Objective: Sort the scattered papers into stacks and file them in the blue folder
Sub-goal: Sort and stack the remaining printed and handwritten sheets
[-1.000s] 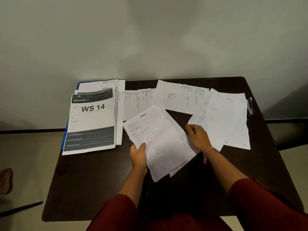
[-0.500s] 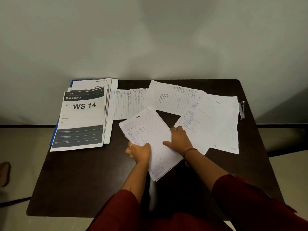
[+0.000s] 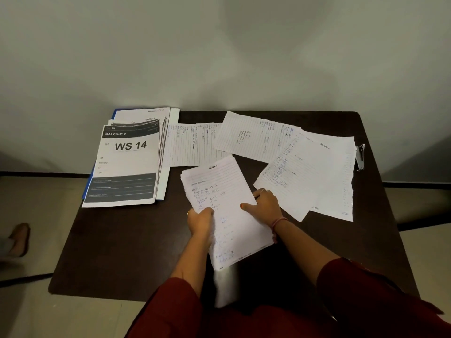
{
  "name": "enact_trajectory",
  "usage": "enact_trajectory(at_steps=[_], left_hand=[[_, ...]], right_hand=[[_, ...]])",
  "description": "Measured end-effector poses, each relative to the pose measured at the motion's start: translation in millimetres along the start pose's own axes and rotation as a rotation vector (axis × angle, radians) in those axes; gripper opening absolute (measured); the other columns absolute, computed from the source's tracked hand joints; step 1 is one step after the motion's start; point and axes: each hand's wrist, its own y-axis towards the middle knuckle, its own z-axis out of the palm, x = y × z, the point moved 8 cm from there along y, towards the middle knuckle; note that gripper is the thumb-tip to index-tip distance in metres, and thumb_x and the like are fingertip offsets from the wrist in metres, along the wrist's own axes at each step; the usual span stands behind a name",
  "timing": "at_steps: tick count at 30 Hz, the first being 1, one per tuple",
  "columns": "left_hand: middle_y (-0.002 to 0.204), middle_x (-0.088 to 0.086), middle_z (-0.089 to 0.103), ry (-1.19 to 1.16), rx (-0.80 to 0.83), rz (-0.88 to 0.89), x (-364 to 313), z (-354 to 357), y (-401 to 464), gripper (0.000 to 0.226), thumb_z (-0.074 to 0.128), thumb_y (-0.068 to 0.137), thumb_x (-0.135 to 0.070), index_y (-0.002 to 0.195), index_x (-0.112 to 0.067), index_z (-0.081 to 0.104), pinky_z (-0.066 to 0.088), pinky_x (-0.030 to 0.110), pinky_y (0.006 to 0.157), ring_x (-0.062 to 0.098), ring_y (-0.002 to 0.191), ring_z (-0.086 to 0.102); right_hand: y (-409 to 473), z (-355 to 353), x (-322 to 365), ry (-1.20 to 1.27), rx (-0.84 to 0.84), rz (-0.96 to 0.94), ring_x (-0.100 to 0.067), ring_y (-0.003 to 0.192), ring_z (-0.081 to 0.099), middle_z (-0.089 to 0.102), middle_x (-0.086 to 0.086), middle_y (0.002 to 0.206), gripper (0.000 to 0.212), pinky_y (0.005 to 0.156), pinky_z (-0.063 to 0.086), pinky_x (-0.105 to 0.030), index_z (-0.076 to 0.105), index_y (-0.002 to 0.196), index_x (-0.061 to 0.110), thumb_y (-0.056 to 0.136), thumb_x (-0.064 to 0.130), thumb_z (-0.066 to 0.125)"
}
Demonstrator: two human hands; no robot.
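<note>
Clearly, the risk we face is slippage: we hold a small bundle of lined handwritten sheets (image 3: 224, 211) tilted over the dark table (image 3: 122, 252), and if either grip loosens, the lower sheets, whose blurred bottom edge hangs toward our lap, could fan out or drop. Pulling the bundle sideways could also drag the overlapping loose sheets (image 3: 314, 176) lying just beside our right hand, undoing what order they have.

Our left hand (image 3: 201, 222) grips the bundle's left edge, fingers curled around it with the thumb on top. Our right hand (image 3: 264, 206) pinches the right edge, thumb pressed on the written face and fingers tucked behind, so the paper runs between the two hands.

More lined sheets (image 3: 256, 137) lie spread along the far side. The blue folder (image 3: 88, 189) sits at the table's left, mostly covered by the printed "WS 14" stack (image 3: 129, 164), only its blue edge showing. A stapler (image 3: 360, 157) rests at the right edge.
</note>
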Motion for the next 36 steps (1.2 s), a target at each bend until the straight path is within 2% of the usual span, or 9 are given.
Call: enact_trajectory(at_steps=[3,8,12,15,17,21,25,32,36], left_hand=[[0.095,0.008,0.068,-0.052,0.083,-0.016,4.6,-0.1,2.1,0.018,0.058,0.081,0.001,0.096,-0.009,0.058,0.049,0.027,0.062,0.022,0.079,0.064],[0.094,0.007,0.069,-0.182,0.241,0.000,1.4,-5.0,0.9,0.024,0.057,0.084,0.008,0.101,-0.008,0.059,0.053,0.038,0.078,0.026,0.089,0.064],[0.109,0.010,0.069,-0.119,0.353,0.088,-17.6,-11.1,-3.7,0.035,0.063,0.083,0.005,0.115,-0.006,0.056,0.055,0.043,0.085,0.027,0.098,0.068],[0.103,0.003,0.069,-0.028,0.417,0.228,-48.1,-13.8,-13.8,0.032,0.062,0.084,0.003,0.112,-0.009,0.056,0.055,0.025,0.068,0.019,0.094,0.067],[0.100,-0.004,0.066,0.004,0.448,0.335,-72.8,-14.4,-22.1,0.031,0.063,0.087,0.000,0.114,-0.011,0.053,0.052,0.014,0.061,0.010,0.090,0.065],[0.103,-0.009,0.064,0.042,0.464,0.538,-112.8,-15.1,-40.9,0.039,0.065,0.089,-0.011,0.124,-0.011,0.050,0.051,0.013,0.069,0.004,0.094,0.063],[0.100,-0.014,0.060,0.038,0.479,0.715,-136.2,-19.0,-60.0,0.036,0.063,0.090,-0.006,0.123,-0.010,0.050,0.050,0.011,0.084,-0.008,0.089,0.058],[0.104,-0.004,0.061,0.072,0.474,0.718,-124.2,-33.3,-47.8,0.037,0.069,0.085,-0.007,0.117,-0.014,0.051,0.050,0.019,0.087,0.008,0.096,0.060],[0.105,0.001,0.063,0.061,0.489,0.672,-113.2,-40.1,-33.4,0.041,0.067,0.085,0.001,0.120,-0.011,0.049,0.051,0.014,0.082,0.003,0.092,0.061]], right_hand=[[-8.9,2.4,-9.2,0.182,-0.043,0.056,-0.022,0.090,0.061,0.064,-0.006,0.096,0.033,0.083,0.051,-0.038,0.055,0.087,0.012,0.070,0.027,0.080],[-19.9,10.3,-0.6,0.542,0.008,0.089,-0.023,0.097,0.062,0.060,-0.002,0.099,0.045,0.078,0.052,-0.025,0.044,0.110,0.014,0.077,0.005,0.074],[-27.1,3.6,16.4,0.527,-0.004,0.033,-0.018,0.100,0.059,0.057,0.002,0.104,0.052,0.089,0.050,-0.033,0.038,0.123,0.018,0.082,0.005,0.067],[-31.7,-7.2,35.6,0.467,-0.046,-0.039,-0.018,0.107,0.055,0.051,-0.002,0.119,0.060,0.093,0.046,-0.034,0.031,0.135,0.021,0.086,0.010,0.064],[-35.2,-17.8,52.4,0.404,-0.123,-0.092,-0.020,0.107,0.055,0.053,-0.002,0.117,0.050,0.091,0.044,-0.030,0.038,0.132,0.015,0.088,0.012,0.062],[-44.1,-42.1,79.2,0.475,-0.328,-0.181,-0.022,0.109,0.057,0.058,-0.008,0.118,0.036,0.092,0.048,-0.031,0.047,0.122,0.005,0.089,0.010,0.062],[-55.1,-57.1,95.0,0.521,-0.476,-0.247,-0.019,0.112,0.055,0.057,-0.011,0.125,0.044,0.096,0.048,-0.032,0.043,0.127,0.006,0.089,0.013,0.063],[-70.5,-38.1,85.8,0.436,-0.477,-0.239,-0.014,0.112,0.051,0.054,-0.012,0.128,0.044,0.094,0.040,-0.022,0.042,0.126,0.004,0.088,0.008,0.063],[-72.6,-29.7,77.6,0.399,-0.506,-0.214,-0.026,0.109,0.055,0.057,-0.012,0.117,0.038,0.097,0.047,-0.037,0.047,0.123,0.004,0.088,0.006,0.061]])
